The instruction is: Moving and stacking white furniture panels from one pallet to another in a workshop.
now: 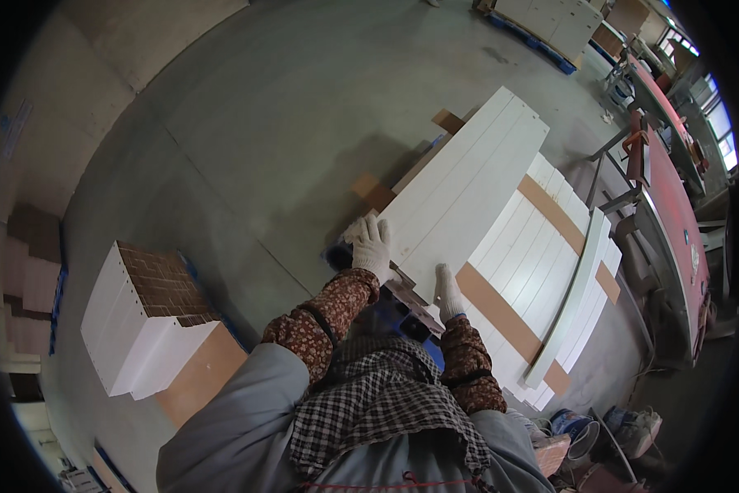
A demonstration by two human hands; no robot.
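Observation:
Both my hands wear pale knitted gloves. In front of me a long white board stack point(468, 189) with thin seams along its top runs away to the far right. My left hand point(372, 249) lies at its near left corner, fingers stretched out. My right hand point(447, 292) stands edge-on against its near right corner, fingers straight and together; its palm side is hidden. Just right of it, a lower layer of white boards point(509, 255) lies side by side, crossed by brown cardboard strips point(501, 312). A narrow white strip point(566, 308) rests across these boards.
At left stands a stack of white and brown panels point(151, 320) on a blue pallet. Red-topped tables point(673, 222) line the right side. Buckets and cables point(579, 431) lie at lower right. More white panels point(550, 20) stand on a blue pallet at the back.

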